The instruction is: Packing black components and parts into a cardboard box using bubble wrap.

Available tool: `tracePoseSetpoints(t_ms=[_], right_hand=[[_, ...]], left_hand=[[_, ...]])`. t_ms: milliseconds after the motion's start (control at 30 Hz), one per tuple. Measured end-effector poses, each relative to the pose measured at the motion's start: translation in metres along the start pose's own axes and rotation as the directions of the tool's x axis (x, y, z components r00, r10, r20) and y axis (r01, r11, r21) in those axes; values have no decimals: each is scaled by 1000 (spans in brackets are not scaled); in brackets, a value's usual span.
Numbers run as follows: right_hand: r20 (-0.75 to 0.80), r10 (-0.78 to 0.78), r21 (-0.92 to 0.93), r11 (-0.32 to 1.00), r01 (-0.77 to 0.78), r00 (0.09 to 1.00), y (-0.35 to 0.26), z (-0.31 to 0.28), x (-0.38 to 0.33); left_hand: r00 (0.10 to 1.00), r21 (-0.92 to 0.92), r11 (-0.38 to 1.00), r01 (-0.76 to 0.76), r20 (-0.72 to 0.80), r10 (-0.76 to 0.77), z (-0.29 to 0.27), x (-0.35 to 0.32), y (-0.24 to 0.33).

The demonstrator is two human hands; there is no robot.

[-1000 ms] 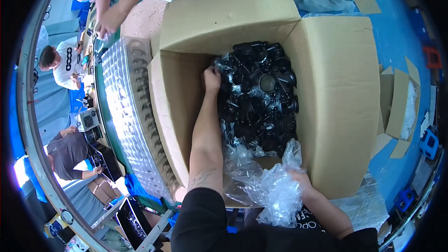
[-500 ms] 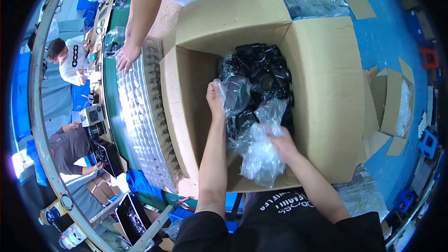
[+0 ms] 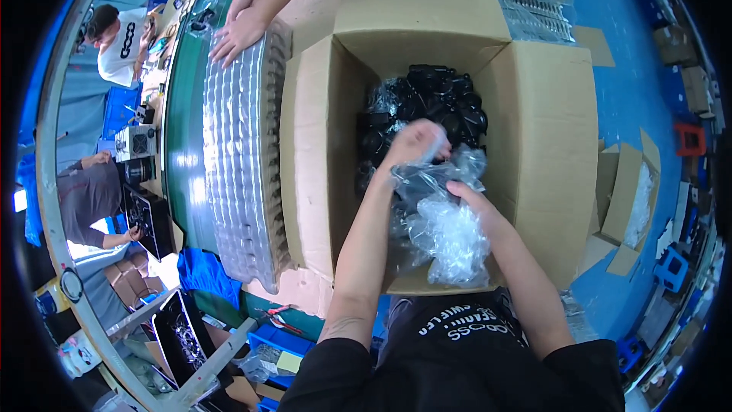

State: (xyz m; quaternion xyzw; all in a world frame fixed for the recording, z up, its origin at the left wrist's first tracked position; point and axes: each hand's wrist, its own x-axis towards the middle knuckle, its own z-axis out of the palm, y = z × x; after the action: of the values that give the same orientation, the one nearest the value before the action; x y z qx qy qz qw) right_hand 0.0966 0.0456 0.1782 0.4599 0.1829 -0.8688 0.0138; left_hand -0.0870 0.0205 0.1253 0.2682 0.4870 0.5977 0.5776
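While left hand and right hand clutch crinkled clear plastic bag, glossy black parts, corrugated cardboard box

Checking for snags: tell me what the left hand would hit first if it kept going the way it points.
The left hand points deeper into the cardboard box, probably meeting the black plastic parts in clear plastic just beyond its fingers; depth is uncertain.

The right hand, a second ago low at the box's near edge, is now up inside the cardboard box, meeting the left hand on the clear plastic bag, which is gathered higher over the black parts.

A co-worker's hands have come to rest on the stack of clear trays.
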Motion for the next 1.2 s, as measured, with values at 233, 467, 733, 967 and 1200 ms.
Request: tracePoseSetpoints(t_ms=[233,467,733,967,1200], right_hand=[[-270,-276,32,955,295,922,6,9,-20],[-359,-446,-429,859,279,820,16,-5,52],[-66,-347,-732,654,190,936,11,6,16],[-86,-413,-246,890,383,906,22,-3,-115],[-390,-917,249,-18,968,83,70,-98,-261]], left_hand=[[816,-556,770,-313,-573,-82,10,-22,5],[883,-855,460,240,-5,-470,15,-36,-111],[753,-796,518,313,-124,-646,-16,-15,-99],[709,-548,687,477,-221,-669,3,-25,-52],[931,317,876,364,-122,-343,51,-100,-20]])
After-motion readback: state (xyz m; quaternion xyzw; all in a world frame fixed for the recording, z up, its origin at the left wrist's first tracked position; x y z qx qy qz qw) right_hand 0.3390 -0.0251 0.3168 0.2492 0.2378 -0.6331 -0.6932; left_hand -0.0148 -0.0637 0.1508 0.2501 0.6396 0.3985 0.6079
